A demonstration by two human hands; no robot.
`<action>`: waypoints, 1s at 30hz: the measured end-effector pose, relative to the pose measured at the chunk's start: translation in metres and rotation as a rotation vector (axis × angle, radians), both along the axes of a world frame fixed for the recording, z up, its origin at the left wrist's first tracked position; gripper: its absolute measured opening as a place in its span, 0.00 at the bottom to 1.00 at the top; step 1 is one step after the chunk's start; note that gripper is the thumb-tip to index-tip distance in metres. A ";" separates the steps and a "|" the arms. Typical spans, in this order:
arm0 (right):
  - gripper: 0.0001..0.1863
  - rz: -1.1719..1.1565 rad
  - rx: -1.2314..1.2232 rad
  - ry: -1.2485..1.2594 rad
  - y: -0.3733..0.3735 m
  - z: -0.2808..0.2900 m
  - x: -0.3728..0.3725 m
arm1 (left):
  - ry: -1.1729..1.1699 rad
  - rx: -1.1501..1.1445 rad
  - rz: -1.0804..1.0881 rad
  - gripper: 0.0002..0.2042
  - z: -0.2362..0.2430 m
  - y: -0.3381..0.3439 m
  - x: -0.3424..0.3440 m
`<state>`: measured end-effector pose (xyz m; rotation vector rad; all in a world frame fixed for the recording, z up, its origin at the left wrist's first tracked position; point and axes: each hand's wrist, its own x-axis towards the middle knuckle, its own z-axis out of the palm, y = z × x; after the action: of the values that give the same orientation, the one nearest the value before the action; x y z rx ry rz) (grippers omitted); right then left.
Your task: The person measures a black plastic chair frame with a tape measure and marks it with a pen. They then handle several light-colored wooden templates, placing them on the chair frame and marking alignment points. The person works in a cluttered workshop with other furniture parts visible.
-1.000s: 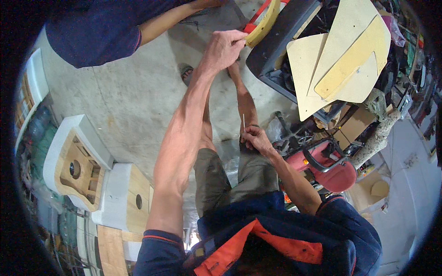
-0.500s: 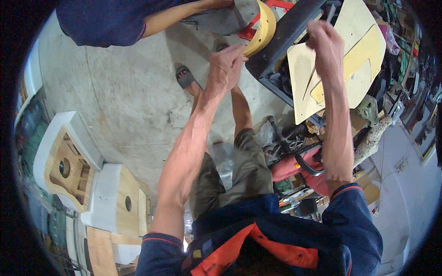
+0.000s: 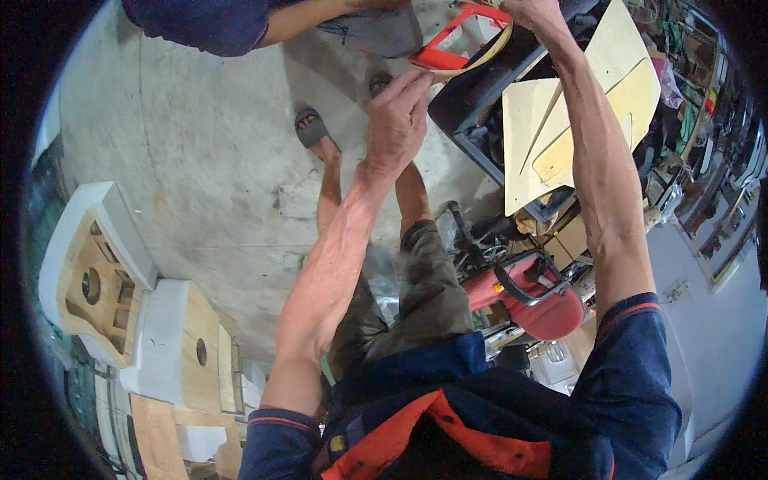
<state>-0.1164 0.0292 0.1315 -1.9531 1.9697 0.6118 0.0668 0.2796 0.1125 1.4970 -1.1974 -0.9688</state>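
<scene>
My left hand (image 3: 398, 124) pinches the near end of a curved yellow strip (image 3: 482, 59), seen almost edge-on. From there the strip bends up and right to my right hand (image 3: 534, 11), at the top edge of the view. The right hand's fingers are curled close to the strip's far end; what they hold is partly cut off and I cannot make it out. Just beyond the strip is a red frame (image 3: 442, 58). Below my right hand stands a black bin-like piece (image 3: 472, 100), with several flat cream panels (image 3: 532, 112) lying over it.
Another person's dark blue sleeve (image 3: 200, 24) and forearm come in at the top left, by a grey bag-like thing (image 3: 376, 32). Pale wooden cabinets with round holes (image 3: 204, 348) stand at the lower left. A red-seated object (image 3: 552, 316) and clutter sit to the right.
My right hand has moved up and left from over the cream panels to the strip's far end. The grey tool it held is out of sight. The strip has turned from broad face to edge.
</scene>
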 end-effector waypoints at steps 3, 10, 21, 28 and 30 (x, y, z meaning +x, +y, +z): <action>0.13 -0.118 0.024 -0.278 -0.008 0.014 -0.021 | 0.110 0.064 -0.021 0.11 -0.006 0.001 -0.001; 0.10 -0.446 0.102 -0.634 -0.015 0.032 -0.014 | 0.732 0.549 0.132 0.09 -0.016 -0.002 -0.014; 0.15 -0.437 0.227 -0.748 -0.022 0.025 -0.034 | 0.729 0.698 0.123 0.17 -0.030 -0.017 -0.019; 0.15 -0.470 0.196 -0.693 -0.021 0.034 -0.033 | 0.757 0.662 0.169 0.16 -0.040 -0.018 -0.031; 0.17 -0.490 0.207 -0.809 -0.020 0.035 -0.031 | 0.759 0.675 0.178 0.16 -0.044 -0.020 -0.033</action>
<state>-0.1476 0.0094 0.1670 -1.2193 1.6498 -0.1030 0.0334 0.2598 0.0689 1.4600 -0.1834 -1.7101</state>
